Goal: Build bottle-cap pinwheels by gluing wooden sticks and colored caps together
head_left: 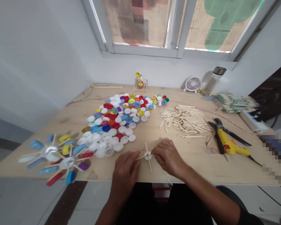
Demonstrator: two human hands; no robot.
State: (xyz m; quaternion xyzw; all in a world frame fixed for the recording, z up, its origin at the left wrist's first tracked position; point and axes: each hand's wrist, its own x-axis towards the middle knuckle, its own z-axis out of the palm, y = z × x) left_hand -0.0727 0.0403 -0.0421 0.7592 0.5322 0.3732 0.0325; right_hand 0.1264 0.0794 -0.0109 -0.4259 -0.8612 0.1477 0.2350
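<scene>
A white bottle cap (148,156) lies on the table near the front edge, with wooden sticks (149,164) pointing out from it like spokes. My left hand (125,168) rests on the table left of the cap, its fingers closed round the outer end of the left-pointing stick. At the cap's right rim, my right hand (168,156) pinches with thumb and forefinger what looks like another stick, mostly hidden by the fingers. Left of my hands stand two finished-looking spoked wheels, one wheel (67,162) in front of the other wheel (49,152), with coloured caps on their stick ends.
Many coloured bottle caps (112,132) spread across the middle. Cut sticks (186,120) are heaped to the right, beside a yellow glue gun (231,147) and black-handled pliers (217,137). Further back are a small fan (193,83), a bottle (213,82), bagged sticks (237,102) and a power strip (253,121).
</scene>
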